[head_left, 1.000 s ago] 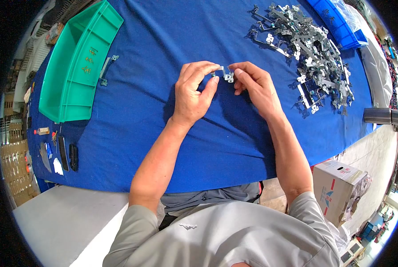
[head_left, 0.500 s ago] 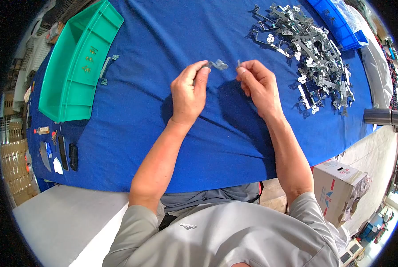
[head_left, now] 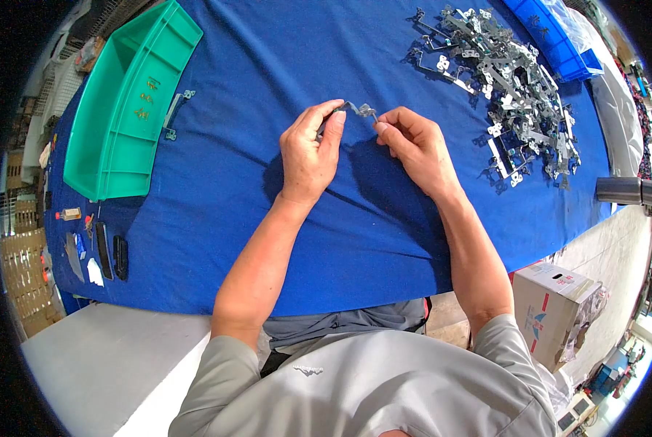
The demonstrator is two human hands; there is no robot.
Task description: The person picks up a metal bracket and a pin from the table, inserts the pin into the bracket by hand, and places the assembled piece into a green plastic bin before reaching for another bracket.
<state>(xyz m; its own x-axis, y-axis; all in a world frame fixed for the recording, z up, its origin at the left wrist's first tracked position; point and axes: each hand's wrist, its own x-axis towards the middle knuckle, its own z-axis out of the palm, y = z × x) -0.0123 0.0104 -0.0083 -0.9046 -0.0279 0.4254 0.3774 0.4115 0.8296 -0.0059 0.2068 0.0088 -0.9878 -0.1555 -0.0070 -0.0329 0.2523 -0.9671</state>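
Over the middle of the blue cloth, my left hand (head_left: 311, 146) pinches one end of a small bent metal bracket (head_left: 364, 111) between thumb and fingers. The bracket's other end points right, with a bright, curled tip. My right hand (head_left: 417, 146) is closed in a pinch right at that tip. A thin metal piece (head_left: 374, 119) shows at its fingertips, mostly hidden by them.
A large heap of metal brackets (head_left: 515, 87) lies at the right, beside a blue bin (head_left: 551, 44). On the left stands a green bin (head_left: 125, 156), with a single bracket (head_left: 173, 115) next to it. A metal flask (head_left: 624, 191) lies at the right edge; small tools (head_left: 104, 247) lie front left.
My right hand has moved left, bringing the thin metal piece from a gap away to the bracket's tip. The left hand has stayed in place, still pinching the bracket.
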